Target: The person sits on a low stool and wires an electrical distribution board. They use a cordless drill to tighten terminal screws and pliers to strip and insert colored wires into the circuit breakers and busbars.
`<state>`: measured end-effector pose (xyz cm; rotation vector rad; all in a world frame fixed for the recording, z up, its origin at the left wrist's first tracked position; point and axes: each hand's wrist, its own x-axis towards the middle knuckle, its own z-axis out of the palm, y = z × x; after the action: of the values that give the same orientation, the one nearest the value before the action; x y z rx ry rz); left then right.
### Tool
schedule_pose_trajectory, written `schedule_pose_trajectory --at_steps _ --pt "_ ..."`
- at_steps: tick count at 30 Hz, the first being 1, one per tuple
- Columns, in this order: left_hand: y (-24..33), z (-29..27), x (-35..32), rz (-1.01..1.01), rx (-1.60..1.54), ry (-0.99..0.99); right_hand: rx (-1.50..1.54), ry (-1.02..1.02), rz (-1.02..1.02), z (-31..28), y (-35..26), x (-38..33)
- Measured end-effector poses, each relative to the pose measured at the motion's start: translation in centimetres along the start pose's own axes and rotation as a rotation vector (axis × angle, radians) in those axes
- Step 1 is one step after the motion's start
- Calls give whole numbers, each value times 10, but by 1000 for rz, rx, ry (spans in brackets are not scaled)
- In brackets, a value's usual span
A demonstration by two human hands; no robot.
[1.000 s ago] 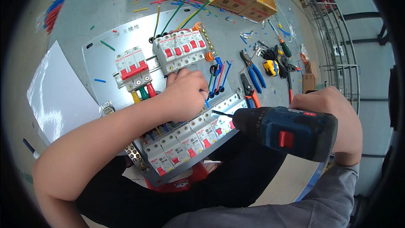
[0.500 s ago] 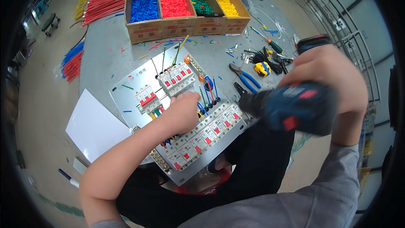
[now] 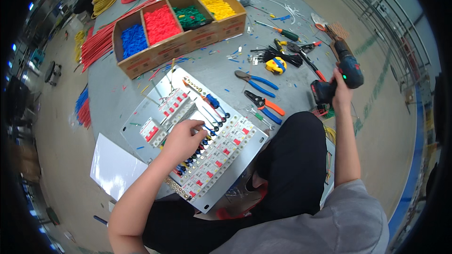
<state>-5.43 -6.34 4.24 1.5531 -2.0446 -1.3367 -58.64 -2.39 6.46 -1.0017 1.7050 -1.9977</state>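
My right hand (image 3: 343, 95) is wrapped around the handle of a blue and black cordless drill (image 3: 351, 69), held off the table's right edge with its chuck pointing away from me. A small green light shows on the drill. My left hand (image 3: 184, 138) rests over a metal mounting plate (image 3: 238, 167), thumb and forefinger apart, next to the coloured wires (image 3: 194, 160). Some fingers are hidden beneath it. The plate carries a row of circuit breakers (image 3: 219, 163) with red switches, a breaker block (image 3: 174, 102) further back and a smaller breaker (image 3: 151, 133) at the left.
Cable cutters (image 3: 258, 82), wire strippers (image 3: 264, 106), a yellow tape measure (image 3: 276, 65) and a screwdriver (image 3: 285, 33) lie right of the plate. Behind stands a divided cardboard box (image 3: 183, 42) of coloured sleeves. White paper (image 3: 115, 167) lies at left, red wires (image 3: 101, 47) at far left.
My right hand has carried the drill away from the plate's right end, out to the right and farther off. My left hand stays over the plate, its fingers shifted. The view has turned somewhat.
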Motion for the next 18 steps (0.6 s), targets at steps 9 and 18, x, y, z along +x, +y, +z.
schedule_pose_trajectory --at_steps 9,18 --pt "26 28 -11 240 537 279 -2 118 -78 31 65 7" --pt "36 49 2 70 621 327 -143 99 -64 33 72 16"
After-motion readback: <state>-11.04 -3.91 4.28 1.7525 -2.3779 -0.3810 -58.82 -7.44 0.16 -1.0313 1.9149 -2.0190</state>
